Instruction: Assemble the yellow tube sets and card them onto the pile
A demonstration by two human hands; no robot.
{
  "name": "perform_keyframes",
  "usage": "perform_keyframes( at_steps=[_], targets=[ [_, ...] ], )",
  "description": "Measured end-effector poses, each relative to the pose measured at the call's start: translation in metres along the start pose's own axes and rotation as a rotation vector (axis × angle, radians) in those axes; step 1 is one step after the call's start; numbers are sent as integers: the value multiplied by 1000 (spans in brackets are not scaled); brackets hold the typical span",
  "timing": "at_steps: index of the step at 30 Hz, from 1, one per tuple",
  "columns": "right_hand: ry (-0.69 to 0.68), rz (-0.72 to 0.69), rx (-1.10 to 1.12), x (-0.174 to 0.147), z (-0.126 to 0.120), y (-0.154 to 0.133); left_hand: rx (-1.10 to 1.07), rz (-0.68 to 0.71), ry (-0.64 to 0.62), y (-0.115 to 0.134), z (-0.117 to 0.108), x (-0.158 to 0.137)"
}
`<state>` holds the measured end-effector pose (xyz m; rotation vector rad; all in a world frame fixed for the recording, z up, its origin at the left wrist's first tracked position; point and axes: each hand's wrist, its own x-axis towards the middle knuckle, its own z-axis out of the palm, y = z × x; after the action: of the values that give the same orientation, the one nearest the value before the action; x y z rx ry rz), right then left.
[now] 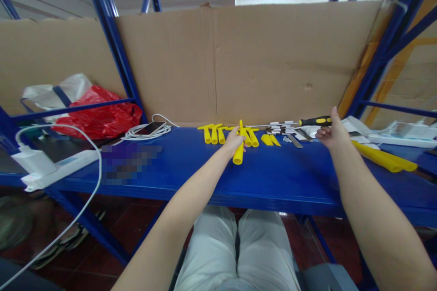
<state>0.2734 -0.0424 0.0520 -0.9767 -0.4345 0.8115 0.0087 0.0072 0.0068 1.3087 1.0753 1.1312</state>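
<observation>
My left hand point(234, 140) is closed around a yellow plastic tube with a narrow crosspiece point(238, 158), its open round end facing me. A long-shafted screwdriver point(314, 121) with a black and yellow handle points left, its thin shaft reaching toward the yellow piece; where the tip ends I cannot make out. At the handle's end, my right hand point(329, 132) grips it with the thumb up and fingers curled. Similar yellow T-shaped tubes point(214, 134) stand in a row beside my left hand. Flat yellow pieces point(271, 140), small metal bits point(287, 139) and a metal strip point(295, 141) lie between my hands.
Behind the blue table point(191, 163) stands a cardboard wall point(259, 63). At left are a power strip point(73, 163), a coiled white cable point(145, 132), a phone point(152, 127) and a red bag point(102, 109). Larger yellow tubes point(384, 157) lie right of my right arm.
</observation>
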Motion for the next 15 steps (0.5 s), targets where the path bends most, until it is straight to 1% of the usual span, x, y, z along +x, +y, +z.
perform_keyframes(
  at_steps=[2, 4, 8, 10, 15],
  targets=[
    [-19, 50, 7, -1, -1, -2, 7, -1, 4, 0, 0, 0],
    [-46, 61, 35, -4, -1, -5, 15, -2, 8, 0, -1, -1],
    [-88, -11, 97, -8, 0, -8, 24, 3, 7, 1, 0, -2],
    [-82, -48, 73, -8, 0, -8, 23, 3, 10, 1, 0, -2],
    [-48, -81, -8, -5, 1, -6, 6, -4, 28, 0, 0, -1]
  ],
)
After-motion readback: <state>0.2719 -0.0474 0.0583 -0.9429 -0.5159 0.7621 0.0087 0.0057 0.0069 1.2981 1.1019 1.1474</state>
